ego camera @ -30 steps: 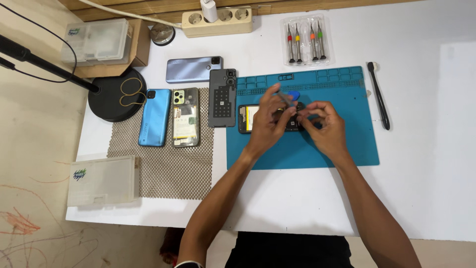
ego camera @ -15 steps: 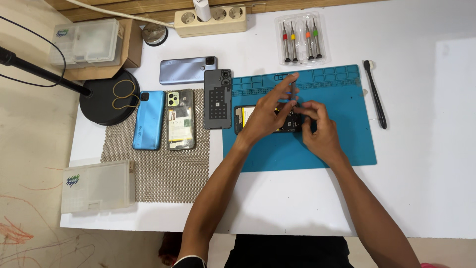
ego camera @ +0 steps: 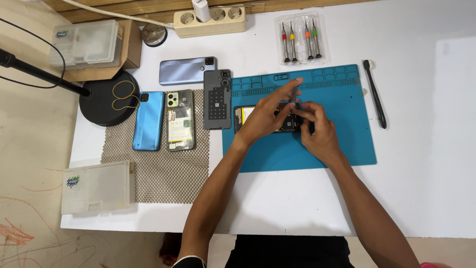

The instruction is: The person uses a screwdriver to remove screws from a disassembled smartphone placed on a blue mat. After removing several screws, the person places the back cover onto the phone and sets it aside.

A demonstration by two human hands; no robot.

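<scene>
Both hands over opened phone [ego camera: 265, 119] lying flat on blue mat [ego camera: 347, 144], phone mostly covered. Left hand [ego camera: 270, 115] rests on it, fingers spread and extended toward 1 o'clock, nothing gripped. Right hand [ego camera: 317, 130] fingertips pinched together at phone's right end; can't tell what they hold. At 9 o'clock: grey back cover [ego camera: 217, 99], then two phones on mesh pad [ego camera: 158, 173]. Screwdriver set [ego camera: 299, 39] at 12, black brush [ego camera: 374, 94] at 3.
</scene>
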